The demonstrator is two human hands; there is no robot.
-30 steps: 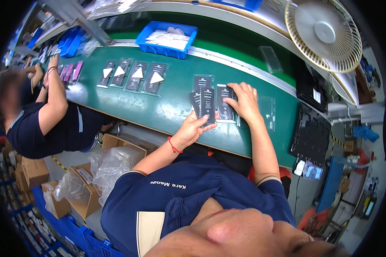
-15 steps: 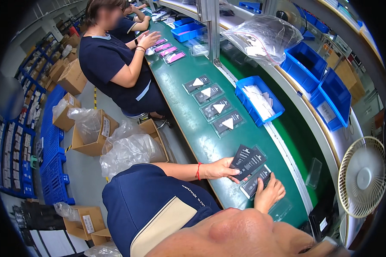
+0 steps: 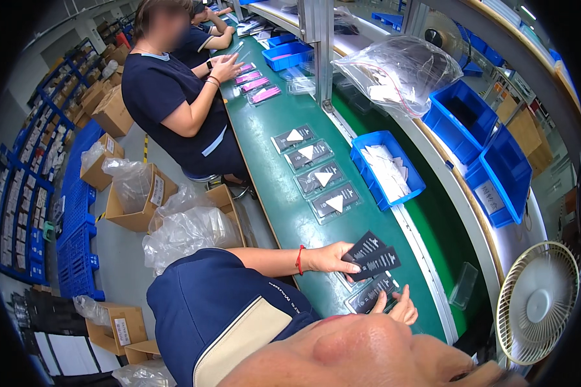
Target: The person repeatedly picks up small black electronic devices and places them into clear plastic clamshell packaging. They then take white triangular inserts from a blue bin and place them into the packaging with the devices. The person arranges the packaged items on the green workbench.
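My left hand [image 3: 334, 259], with a red cord at the wrist, is closed on a fan of black batteries [image 3: 379, 261], flat and thin with white print. Under them a clear plastic tray partly shows on the bench. My right hand [image 3: 401, 308] has its fingers apart, with the thumb at a black battery [image 3: 374, 291] in a clear tray [image 3: 351, 304]. Farther along the bench lies a row of several clear trays with black batteries, each topped by a white triangular piece [image 3: 334, 204].
A blue bin [image 3: 413, 191] with white pieces stands right of the row on the green bench [image 3: 287, 219]. Empty-looking blue bins [image 3: 497, 177] and a bulging clear bag [image 3: 400, 71] sit on the shelf. A fan [image 3: 539, 303] stands at right. A co-worker [image 3: 174, 97] works beyond pink pieces.
The fanned batteries in my left hand have turned and spread. My right hand has loosened and shifted slightly along the tray. The co-worker now holds a clear piece. The whole view has shifted slightly.
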